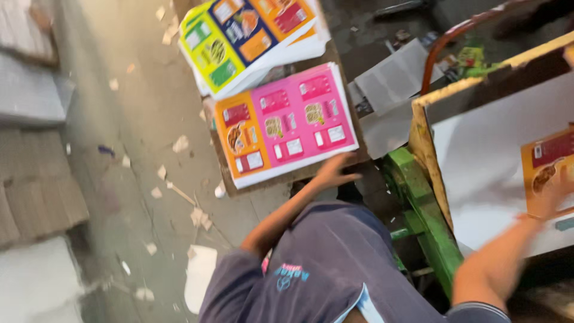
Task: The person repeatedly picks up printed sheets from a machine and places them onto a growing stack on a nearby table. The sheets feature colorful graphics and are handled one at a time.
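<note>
My left hand (333, 171) reaches forward with its fingers apart, touching the near edge of a stack of printed sheets (287, 125) coloured pink and orange. A second stack (239, 42), in yellow, blue and orange, lies behind it, partly over it. My right hand (553, 194) is blurred. It lies on an orange printed sheet (547, 161) on top of a white pile (484, 173) at the right. Whether it grips that sheet is unclear. My grey-blue shirt (323, 269) fills the lower middle.
A green metal frame (421, 209) stands between the two work spots, under a brown board edge (424, 143). Grey sheets (394, 78) lie beyond it. Paper scraps (179, 143) litter the concrete floor. Stacks of grey board (36, 185) line the left side.
</note>
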